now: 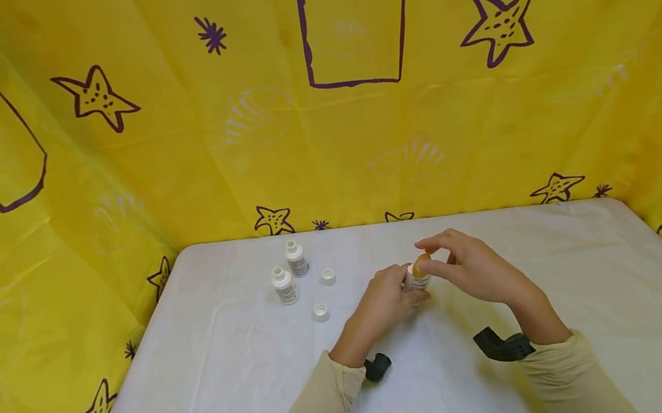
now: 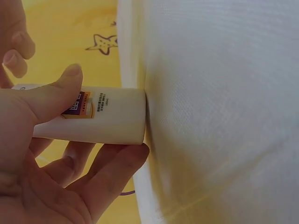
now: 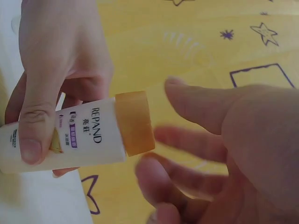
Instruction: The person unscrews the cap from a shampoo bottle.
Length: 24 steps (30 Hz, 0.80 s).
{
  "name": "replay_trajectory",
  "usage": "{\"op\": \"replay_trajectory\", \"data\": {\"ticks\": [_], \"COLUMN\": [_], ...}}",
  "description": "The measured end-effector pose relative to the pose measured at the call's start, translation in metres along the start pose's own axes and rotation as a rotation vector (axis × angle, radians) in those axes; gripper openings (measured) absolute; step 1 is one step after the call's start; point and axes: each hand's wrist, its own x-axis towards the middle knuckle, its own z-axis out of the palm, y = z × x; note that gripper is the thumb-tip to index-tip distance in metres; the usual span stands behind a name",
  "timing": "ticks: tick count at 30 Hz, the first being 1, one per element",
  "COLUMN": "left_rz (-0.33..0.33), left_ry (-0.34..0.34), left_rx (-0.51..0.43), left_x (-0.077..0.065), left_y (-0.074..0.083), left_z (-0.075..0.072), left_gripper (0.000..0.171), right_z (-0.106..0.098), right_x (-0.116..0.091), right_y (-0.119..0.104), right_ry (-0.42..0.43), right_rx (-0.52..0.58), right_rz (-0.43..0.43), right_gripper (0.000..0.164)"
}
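Observation:
My left hand (image 1: 387, 295) grips a white squeeze bottle (image 3: 88, 135) printed "REPAND", its thumb across the label and fingers behind. In the left wrist view the bottle's base (image 2: 135, 116) is right at the white table surface. An orange cap (image 3: 135, 123) sits on the bottle's top end. Around that cap hovers my right hand (image 1: 477, 270), fingers loosely bent. Its thumb (image 3: 196, 102) stands apart from the cap, while a fingertip overlaps the cap's edge in the right wrist view.
Two small white bottles (image 1: 297, 262) (image 1: 286, 289) with uncovered necks stand left of my hands. Two white caps (image 1: 328, 277) (image 1: 320, 312) lie beside them. A yellow patterned cloth (image 1: 297, 154) hangs behind the white table (image 1: 237, 394). Black wrist mounts (image 1: 504, 345) are worn near both sleeves.

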Motion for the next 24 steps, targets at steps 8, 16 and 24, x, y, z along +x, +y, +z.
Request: {"op": "replay_trajectory", "data": {"ticks": [8, 16, 24], "left_rz": [0.015, 0.025, -0.039], "left_ry": [0.008, 0.009, -0.009], "left_rx": [0.024, 0.057, 0.001], "left_x": [-0.0001, -0.0002, -0.0023], "left_y": [0.0013, 0.0024, 0.0010], "left_z": [-0.0002, -0.0006, -0.0004], "left_gripper": [0.019, 0.020, 0.025], "right_z": [0.0083, 0.0090, 0.0058], "right_x": [0.0038, 0.0046, 0.0020], "right_y": [-0.0040, -0.0029, 0.0020], "right_ry": [0.066, 0.060, -0.019], "right_rx": [-0.015, 0.009, 0.051], "right_rz": [0.121, 0.094, 0.002], "right_gripper": [0.042, 0.034, 0.029]}}
